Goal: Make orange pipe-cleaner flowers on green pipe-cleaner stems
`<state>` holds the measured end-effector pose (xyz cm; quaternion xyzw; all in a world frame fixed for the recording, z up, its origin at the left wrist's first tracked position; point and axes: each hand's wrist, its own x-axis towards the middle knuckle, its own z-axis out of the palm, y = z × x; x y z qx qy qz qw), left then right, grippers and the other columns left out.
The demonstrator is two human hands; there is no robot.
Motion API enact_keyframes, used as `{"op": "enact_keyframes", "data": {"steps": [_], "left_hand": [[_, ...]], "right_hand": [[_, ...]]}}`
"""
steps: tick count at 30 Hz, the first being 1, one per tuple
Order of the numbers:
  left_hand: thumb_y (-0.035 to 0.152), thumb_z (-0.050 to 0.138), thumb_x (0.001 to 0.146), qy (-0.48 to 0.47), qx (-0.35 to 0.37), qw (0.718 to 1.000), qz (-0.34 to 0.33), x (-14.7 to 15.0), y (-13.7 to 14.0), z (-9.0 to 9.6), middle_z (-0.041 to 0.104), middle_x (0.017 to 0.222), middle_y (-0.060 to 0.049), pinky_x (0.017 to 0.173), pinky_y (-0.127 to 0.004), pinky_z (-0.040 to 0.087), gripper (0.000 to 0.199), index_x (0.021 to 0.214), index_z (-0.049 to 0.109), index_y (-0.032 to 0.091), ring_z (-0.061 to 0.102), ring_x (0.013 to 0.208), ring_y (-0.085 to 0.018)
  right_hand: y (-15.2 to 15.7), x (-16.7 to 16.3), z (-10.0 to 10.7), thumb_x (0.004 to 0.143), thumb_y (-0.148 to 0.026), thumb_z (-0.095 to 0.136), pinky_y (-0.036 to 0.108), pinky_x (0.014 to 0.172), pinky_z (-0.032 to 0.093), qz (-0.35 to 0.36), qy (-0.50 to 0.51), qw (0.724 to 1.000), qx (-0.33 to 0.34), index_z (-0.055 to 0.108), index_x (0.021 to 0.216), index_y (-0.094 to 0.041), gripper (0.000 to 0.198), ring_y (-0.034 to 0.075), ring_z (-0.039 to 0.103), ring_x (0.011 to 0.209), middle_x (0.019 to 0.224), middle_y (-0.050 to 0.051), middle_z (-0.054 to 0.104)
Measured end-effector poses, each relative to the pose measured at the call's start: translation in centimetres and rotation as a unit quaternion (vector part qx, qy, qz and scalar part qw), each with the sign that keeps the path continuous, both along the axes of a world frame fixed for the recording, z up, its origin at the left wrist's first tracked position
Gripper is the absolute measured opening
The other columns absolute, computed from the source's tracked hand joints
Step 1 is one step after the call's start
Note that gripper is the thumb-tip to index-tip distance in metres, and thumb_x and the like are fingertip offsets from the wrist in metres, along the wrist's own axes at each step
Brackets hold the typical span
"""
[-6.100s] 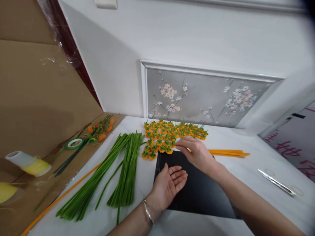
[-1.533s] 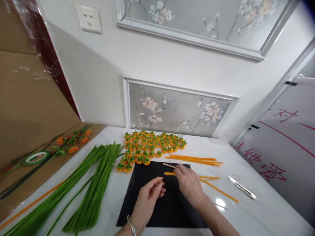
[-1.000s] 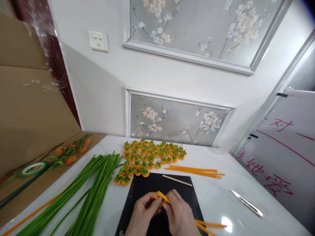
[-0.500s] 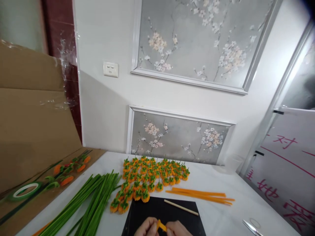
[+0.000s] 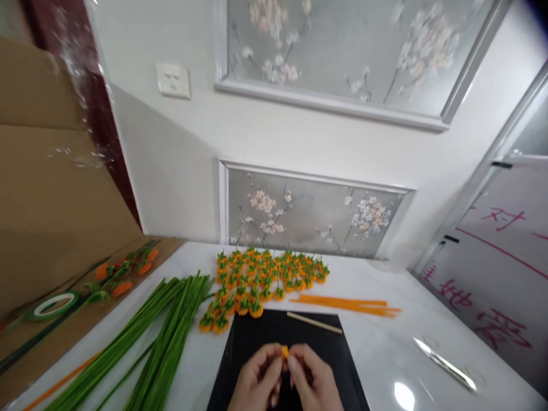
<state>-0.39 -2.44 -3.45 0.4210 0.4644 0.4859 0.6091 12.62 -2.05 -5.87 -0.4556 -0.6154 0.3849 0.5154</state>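
Note:
Low in the view, my left hand (image 5: 259, 378) and my right hand (image 5: 315, 378) meet over a black mat (image 5: 248, 334). Between their fingertips is a small bent piece of orange pipe cleaner (image 5: 285, 351), pinched from both sides. Most of it is covered by the fingers. Just beyond the hands, a thin pale wooden stick (image 5: 314, 323) lies across the mat's far part. Behind the mat stand several small orange flowers with green tops (image 5: 257, 279), grouped close together.
Loose orange pipe cleaners (image 5: 346, 305) lie right of the flowers, and a bundle of green pipe cleaners (image 5: 169, 331) lies left. A slim silver tool (image 5: 445, 363) rests on the right. On cardboard (image 5: 47, 188) at the left are a green tape roll (image 5: 51, 306) and orange-and-green pieces.
The view has tilted down, so more of both hands shows. The orange strip stretched between my hands is now a small bunched piece at the fingertips, and the hands are closer together.

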Motion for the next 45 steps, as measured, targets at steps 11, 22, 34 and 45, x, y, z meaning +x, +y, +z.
{"op": "enact_keyframes", "data": {"steps": [11, 22, 34, 45], "left_hand": [[0.036, 0.068, 0.075, 0.050, 0.009, 0.999, 0.004, 1.0, -0.3, 1.3, 0.054, 0.058, 0.004, 0.047, -0.018, 0.038, 0.025, 0.084, 0.064, 0.014, 0.045, 0.048, -0.008], [0.040, 0.059, 0.083, 0.074, 0.021, 0.997, -0.027, 1.0, -0.3, 1.3, 0.053, 0.056, 0.003, 0.049, -0.018, 0.038, 0.029, 0.070, 0.061, 0.013, 0.045, 0.048, -0.007], [0.040, 0.061, 0.081, 0.038, -0.017, 0.998, -0.040, 1.1, -0.5, 1.8, 0.059, 0.059, -0.001, 0.050, -0.019, 0.041, 0.030, 0.070, 0.064, 0.012, 0.050, 0.049, -0.009], [0.038, 0.056, 0.085, 0.074, 0.020, 0.996, -0.052, 1.3, -0.8, 1.4, 0.063, 0.066, -0.002, 0.055, -0.022, 0.050, 0.027, 0.081, 0.065, 0.013, 0.058, 0.057, -0.013]], "right_hand": [[-0.6, 1.6, 2.8, 0.089, -0.033, 0.049, 0.023, 0.058, 0.042, 0.006, -0.067, 0.997, -0.024, 0.064, 0.077, -0.017, 0.025, 0.015, 0.056, 0.063, 0.071, 0.004, 0.064], [-0.5, 1.8, 2.1, 0.082, -0.034, 0.062, 0.022, 0.051, 0.042, 0.034, 0.064, 0.991, -0.109, 0.067, 0.094, -0.018, 0.020, 0.009, 0.049, 0.053, 0.068, -0.001, 0.059], [-0.6, 1.8, 2.6, 0.075, -0.036, 0.069, 0.023, 0.051, 0.047, 0.022, 0.135, 0.985, -0.108, 0.075, 0.079, -0.020, 0.017, 0.010, 0.053, 0.056, 0.075, 0.002, 0.060], [-0.8, 1.9, 2.7, 0.079, -0.035, 0.065, 0.022, 0.054, 0.042, 0.017, 0.112, 0.986, -0.123, 0.062, 0.074, -0.018, 0.019, 0.011, 0.051, 0.058, 0.065, -0.001, 0.057]]}}
